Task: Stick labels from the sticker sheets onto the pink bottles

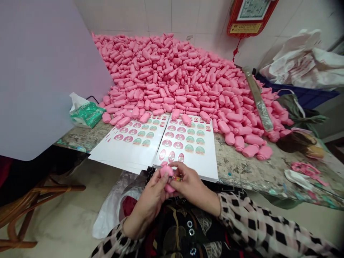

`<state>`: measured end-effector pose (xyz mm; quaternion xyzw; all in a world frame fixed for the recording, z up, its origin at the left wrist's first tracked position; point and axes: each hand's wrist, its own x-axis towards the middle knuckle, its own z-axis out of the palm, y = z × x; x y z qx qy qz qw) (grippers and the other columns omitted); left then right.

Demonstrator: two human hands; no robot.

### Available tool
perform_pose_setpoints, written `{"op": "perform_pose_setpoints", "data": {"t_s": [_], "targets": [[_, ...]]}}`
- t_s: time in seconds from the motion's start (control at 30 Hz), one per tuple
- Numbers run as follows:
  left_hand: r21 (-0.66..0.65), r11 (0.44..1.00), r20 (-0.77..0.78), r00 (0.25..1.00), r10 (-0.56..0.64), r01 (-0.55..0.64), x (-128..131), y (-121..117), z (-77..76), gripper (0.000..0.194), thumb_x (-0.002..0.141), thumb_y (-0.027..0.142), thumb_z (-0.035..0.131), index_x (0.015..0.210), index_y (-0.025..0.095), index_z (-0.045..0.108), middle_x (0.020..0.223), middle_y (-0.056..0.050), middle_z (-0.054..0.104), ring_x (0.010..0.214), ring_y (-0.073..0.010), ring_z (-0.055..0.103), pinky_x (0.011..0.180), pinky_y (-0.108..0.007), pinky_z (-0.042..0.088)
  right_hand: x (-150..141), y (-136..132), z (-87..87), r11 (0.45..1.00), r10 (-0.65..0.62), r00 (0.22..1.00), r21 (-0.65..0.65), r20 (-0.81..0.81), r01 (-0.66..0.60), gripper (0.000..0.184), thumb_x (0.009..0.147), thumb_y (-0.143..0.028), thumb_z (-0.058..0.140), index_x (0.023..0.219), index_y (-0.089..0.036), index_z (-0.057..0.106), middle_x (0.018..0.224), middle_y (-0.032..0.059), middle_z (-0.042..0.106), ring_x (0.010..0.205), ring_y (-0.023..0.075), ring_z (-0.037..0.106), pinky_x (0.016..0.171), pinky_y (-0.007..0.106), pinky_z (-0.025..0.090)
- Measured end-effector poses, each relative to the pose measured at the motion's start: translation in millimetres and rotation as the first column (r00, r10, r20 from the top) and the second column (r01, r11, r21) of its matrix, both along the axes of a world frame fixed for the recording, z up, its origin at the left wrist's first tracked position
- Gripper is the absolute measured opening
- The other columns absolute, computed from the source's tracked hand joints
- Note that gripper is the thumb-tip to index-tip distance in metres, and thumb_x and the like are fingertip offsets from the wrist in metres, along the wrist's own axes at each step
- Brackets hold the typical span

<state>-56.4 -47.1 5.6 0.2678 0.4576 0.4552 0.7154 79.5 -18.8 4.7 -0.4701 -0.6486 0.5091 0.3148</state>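
Hands (pixel 191 188) meet over pink bottle (pixel 166 175) (checked sleeves (pixel 258 218)).

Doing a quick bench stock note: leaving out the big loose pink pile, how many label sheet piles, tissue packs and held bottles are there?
Label sheet piles: 2
Tissue pack: 1
Pink bottle being held: 1
Total: 4
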Motion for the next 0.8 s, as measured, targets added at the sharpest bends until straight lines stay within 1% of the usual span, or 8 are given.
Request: {"op": "perform_pose_setpoints", "data": {"t_s": [0.13,0.27,0.33,0.4,0.5,0.57,0.67,0.8], "targets": [[-0.115,0.993,0.072,0.997,-0.012,0.021,-1,1,-6.5,0.044,0.075,0.036,0.066,0.11,0.021,0.044,0.083,-0.002,0.061,0.061,-0.0127,0.06,0.054,-0.025,0.049,25,2,-1.9,0.991,0.117,0.978,0.048,0.174,-0.128,0.041,0.081,-0.035,0.056,0.121,-0.025,0.052,0.09,0.0008,0.061,0.075,0.0131,0.056,0.065,0.024,0.043],[-0.089,0.996,-0.095,0.995,0.007,-0.015,-5,7,-4.9,0.047,0.066,0.03,0.072,0.103,0.021,0.046,0.073,0.002,0.058,0.06,-0.0118,0.059,0.058,-0.025,0.048,54,30,-0.9,0.966,-0.153,0.828,0.26,0.54,0.009,0.03,0.091,-0.04,0.04,0.109,-0.025,0.06,0.094,0.0032,0.058,0.081,0.0148,0.056,0.069,0.026,0.039],[0.028,1.0,-0.324,0.946,0.004,0.005,-5,14,-3.2,0.039,0.063,0.027,0.073,0.094,0.02,0.05,0.07,0.004,0.057,0.06,-0.0114,0.058,0.06,-0.026,0.048,57,40,-0.7,0.939,-0.222,0.714,0.343,0.664,-0.026,0.029,0.093,-0.034,0.037,0.102,-0.025,0.062,0.093,0.0031,0.057,0.082,0.0149,0.055,0.067,0.026,0.037],[0.2,0.969,-0.611,0.791,0.009,0.144,-3,21,-2.7,0.028,0.066,0.026,0.07,0.089,0.02,0.055,0.076,0.001,0.061,0.07,-0.0148,0.06,0.069,-0.029,0.049,54,45,-0.9,0.92,-0.256,0.634,0.386,0.73,-0.074,0.027,0.093,-0.032,0.037,0.101,-0.025,0.061,0.092,0.0029,0.058,0.081,0.0147,0.055,0.064,0.025,0.035],[0.35,0.814,-0.856,0.51,0.078,0.463,1,28,-4.8,0.023,0.074,0.021,0.06,0.097,0.021,0.061,0.113,-0.006,0.061,0.108,-0.0219,0.055,0.092,-0.035,0.042,46,46,-2.4,0.907,-0.279,0.559,0.406,0.781,-0.115,0.026,0.094,-0.032,0.035,0.098,-0.023,0.059,0.092,0.0029,0.058,0.08,0.0147,0.055,0.062,0.025,0.034],[0.311,0.741,-0.92,0.384,0.078,0.595,5,29,-7.8,0.036,0.077,0.017,0.055,0.112,0.022,0.059,0.138,-0.01,0.043,0.123,-0.0239,0.044,0.099,-0.036,0.037,42,46,-4.0,0.905,-0.287,0.53,0.408,0.798,-0.123,0.025,0.094,-0.032,0.034,0.097,-0.023,0.058,0.093,0.0031,0.057,0.08,0.0146,0.055,0.061,0.026,0.033],[0.175,0.729,-0.973,0.231,0.023,0.662,11,27,-13.6,0.052,0.077,0.016,0.055,0.127,0.025,0.049,0.151,-0.012,0.018,0.125,-0.0277,0.043,0.097,-0.038,0.039,42,48,-5.8,0.908,-0.286,0.514,0.4,0.809,-0.124,0.026,0.095,-0.033,0.032,0.098,-0.023,0.056,0.095,0.0033,0.056,0.08,0.0143,0.055,0.06,0.026,0.034],[0.097,0.713,-0.989,0.15,-0.012,0.694,15,27,-20.5,0.056,0.079,0.018,0.054,0.132,0.032,0.043,0.154,-0.009,0.004,0.123,-0.0288,0.046,0.094,-0.038,0.042,43,50,-5.1,0.914,-0.255,0.503,0.375,0.826,-0.153,0.026,0.095,-0.033,0.033,0.095,-0.023,0.057,0.093,0.0031,0.056,0.081,0.0145,0.056,0.06,0.025,0.033]]}}
